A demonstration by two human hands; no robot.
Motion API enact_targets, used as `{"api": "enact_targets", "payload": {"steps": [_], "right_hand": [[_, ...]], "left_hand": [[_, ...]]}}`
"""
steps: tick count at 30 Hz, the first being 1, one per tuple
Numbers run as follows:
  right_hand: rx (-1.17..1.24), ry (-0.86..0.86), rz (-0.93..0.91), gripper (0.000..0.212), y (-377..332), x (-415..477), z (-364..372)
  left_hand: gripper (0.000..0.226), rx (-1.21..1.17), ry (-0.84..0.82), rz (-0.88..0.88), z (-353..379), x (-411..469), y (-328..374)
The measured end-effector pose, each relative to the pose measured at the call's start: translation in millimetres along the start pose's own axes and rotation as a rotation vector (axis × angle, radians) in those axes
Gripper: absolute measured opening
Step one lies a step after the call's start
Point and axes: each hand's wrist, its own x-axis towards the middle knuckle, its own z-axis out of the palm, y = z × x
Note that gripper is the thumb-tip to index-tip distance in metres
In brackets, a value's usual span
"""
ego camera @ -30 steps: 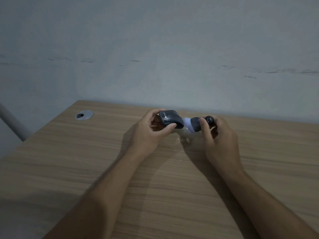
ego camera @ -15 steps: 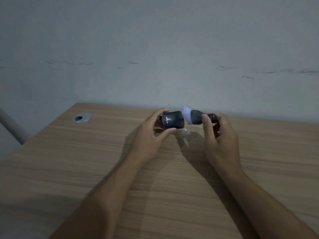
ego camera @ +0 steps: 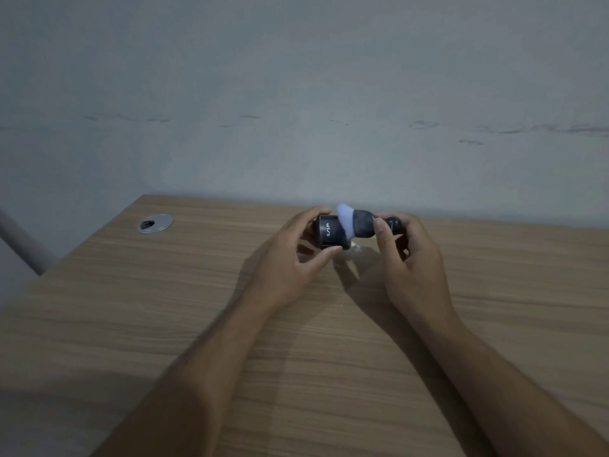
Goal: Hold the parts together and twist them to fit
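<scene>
Black cylindrical cap marked WISE [ego camera: 331, 233], pinched by left hand [ego camera: 293, 262]; dark white-tipped brush [ego camera: 357, 222], gripped by right hand [ego camera: 408, 255], lying level, tip touching cap, above wooden table [ego camera: 164, 308].

Brush handle [ego camera: 392, 224] mostly hidden inside the right hand [ego camera: 412, 258].

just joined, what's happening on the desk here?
A person holds two small things up over a wooden desk. The left hand grips a black cylindrical cap with white lettering. The right hand pinches the dark handle of a small brush, whose white bristle tip touches the cap's open end. A clear bit lies on the desk beneath them, too blurred to name. A metal cable grommet sits far left.
</scene>
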Motion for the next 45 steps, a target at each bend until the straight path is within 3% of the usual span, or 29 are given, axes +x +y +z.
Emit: {"api": "enact_targets", "payload": {"steps": [6,12,15,24,29,40,45], "right_hand": [[-0.114,0.057,-0.011,0.006,3.4,2.8,-2.9],[-0.153,0.027,-0.362,0.020,-22.7,-5.8,0.3],[-0.193,-0.057,-0.440,0.023,-22.2,-9.1,4.8],[-0.264,-0.230,-0.471,0.018,-11.6,-11.4,10.9],[-0.244,-0.109,-0.448,0.020,-11.8,-9.6,8.2],[-0.174,-0.025,-0.140,0.013,7.8,2.0,-1.0],[-0.160,-0.108,-0.300,0.016,-9.1,-4.9,2.2]], "left_hand": [[0.058,0.060,0.074,0.016,-1.6,-2.8,5.3],[0.065,0.203,0.115,0.047,-1.7,-1.6,5.2],[0.063,0.257,0.102,0.087,-1.8,0.7,2.3],[0.073,0.194,0.125,0.041,-4.7,1.5,-5.6],[0.066,0.070,0.132,0.045,-1.7,3.9,-12.7],[0.063,-0.232,0.161,-0.132,-3.3,1.9,-5.3],[0.065,-0.128,0.136,-0.112,-1.8,3.2,-7.0]]}}
